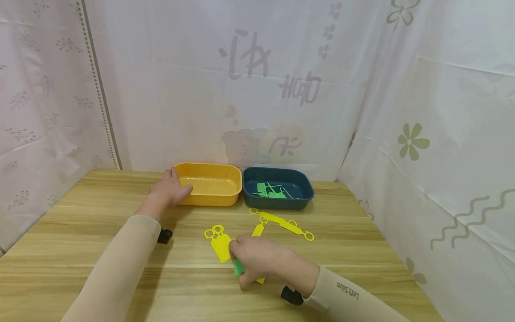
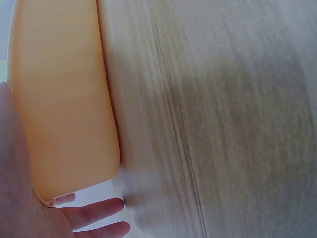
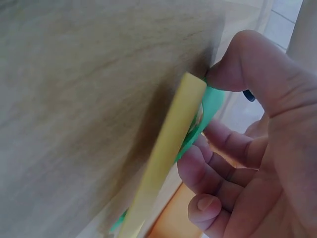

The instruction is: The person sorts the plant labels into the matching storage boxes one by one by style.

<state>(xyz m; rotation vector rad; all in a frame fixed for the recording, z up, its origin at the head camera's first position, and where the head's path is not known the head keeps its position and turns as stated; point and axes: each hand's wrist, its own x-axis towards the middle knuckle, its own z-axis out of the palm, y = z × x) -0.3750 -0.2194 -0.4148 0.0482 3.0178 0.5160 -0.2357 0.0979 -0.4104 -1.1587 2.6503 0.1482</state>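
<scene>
My left hand [image 1: 169, 188] rests at the left end of an orange-yellow plastic bin [image 1: 209, 200]. In the left wrist view its fingers [image 2: 96, 212] lie straight past the bin's end. My right hand [image 1: 263, 257] pinches a green plastic piece [image 1: 238, 267] between thumb and fingers, low over the table. The right wrist view shows a long yellow tag [image 3: 166, 144] close against that green piece [image 3: 212, 104]; whether the fingers hold the tag too is unclear. Left of this hand lies an overlapping group of yellow ring-topped tags [image 1: 220, 247].
A dark blue bin [image 1: 277, 204] with several green pieces [image 1: 270, 192] in it stands right of the orange-yellow one. More yellow ring-ended tags [image 1: 281, 221] lie in front of it. Patterned curtains [image 1: 193, 89] hang behind and beside the wooden table [image 1: 193, 290].
</scene>
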